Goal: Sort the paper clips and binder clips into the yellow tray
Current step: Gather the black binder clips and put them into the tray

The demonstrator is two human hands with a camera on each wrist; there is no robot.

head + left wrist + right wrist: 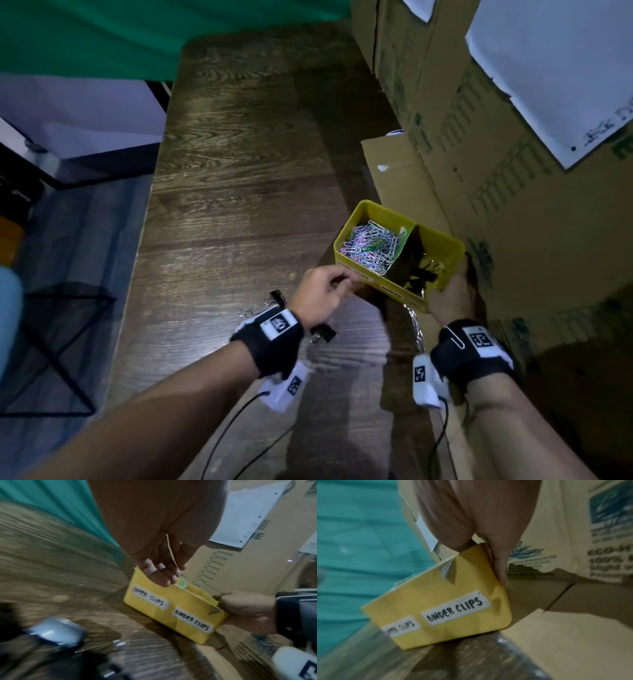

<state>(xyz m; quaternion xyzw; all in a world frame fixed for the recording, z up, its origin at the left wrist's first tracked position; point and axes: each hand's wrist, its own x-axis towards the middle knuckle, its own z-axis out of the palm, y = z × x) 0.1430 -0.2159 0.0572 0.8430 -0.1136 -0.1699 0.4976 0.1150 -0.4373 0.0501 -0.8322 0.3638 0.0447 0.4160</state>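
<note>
From above, the yellow tray point(373, 278) is sitting at the wooden table's point(239, 178) right edge, paper clips point(371, 246) filling its left compartment, black binder clips point(419, 274) its right; the right hand point(448, 298) is gripping its right end, the left hand point(322, 294) curling at its near-left corner; loose binder clips point(322, 334) are lying left of the tray. The left wrist view is showing the left fingers point(161, 574) relaxed above the tray's point(171, 609) rim, holding nothing. The right wrist view is showing thumb and fingers point(500, 555) pinching the tray's point(447, 601) "BINDER CLIPS" end.

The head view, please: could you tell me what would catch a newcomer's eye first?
The yellow tray at the table's right edge, its left compartment heaped with pale paper clips. The right hand grips its right end; the left hand is at its left corner.
</note>
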